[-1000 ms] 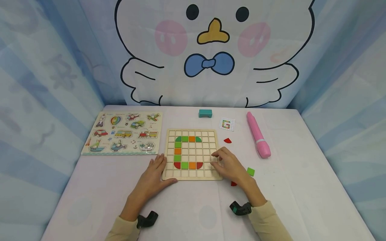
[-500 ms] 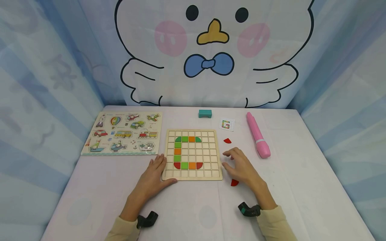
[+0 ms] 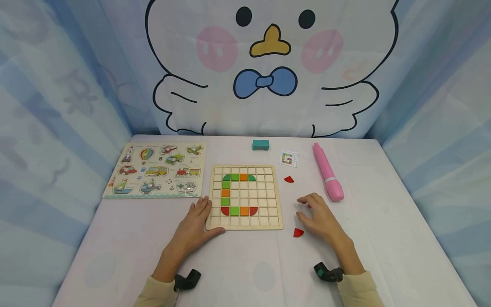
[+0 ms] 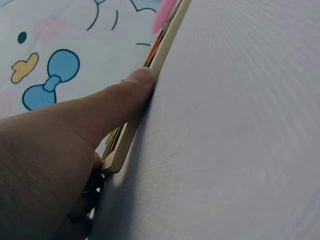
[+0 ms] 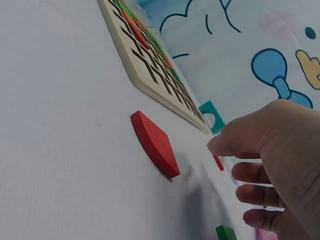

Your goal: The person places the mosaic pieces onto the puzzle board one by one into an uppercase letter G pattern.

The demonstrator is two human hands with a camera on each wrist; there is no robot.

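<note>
In the head view, a wooden grid board bears green, orange and red pieces laid in a C-like outline. My left hand rests at its lower left corner, fingers along the left side and thumb against the front edge. To the board's right, my right hand hovers with loosely bent fingers and nothing seen in them. A red quarter-round piece lies just left of that hand. The right wrist view shows a green block below the fingers; the hand hides it in the head view.
Another red piece lies beyond the right hand. Behind it are a pattern card and a teal block. A pink pen-shaped object lies at the right, and a vehicle picture puzzle at the back left.
My right hand has moved right, from over the board's right edge to the table beside it. The green square has become covered by it, and the near red piece uncovered. My left hand stays put.
</note>
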